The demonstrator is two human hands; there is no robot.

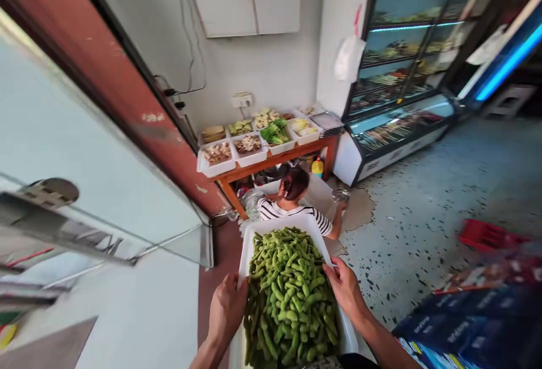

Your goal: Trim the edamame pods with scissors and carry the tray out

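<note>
I carry a long white tray (280, 228) heaped with green edamame pods (290, 295) in front of me. My left hand (226, 309) grips the tray's left rim, fingers wrapped over the edge. On the right rim my right hand (345, 287) is closed, thumb lying on the pods. Just beyond the tray's far end a person in a striped shirt (292, 208) crouches on the floor.
A wooden table (275, 163) against the back wall holds several white trays of vegetables (254, 143). A glass display fridge (402, 75) stands right of it. A red crate (486, 236) and blue boxes (466, 324) sit on the speckled floor at right. A red door frame and glass panel fill the left.
</note>
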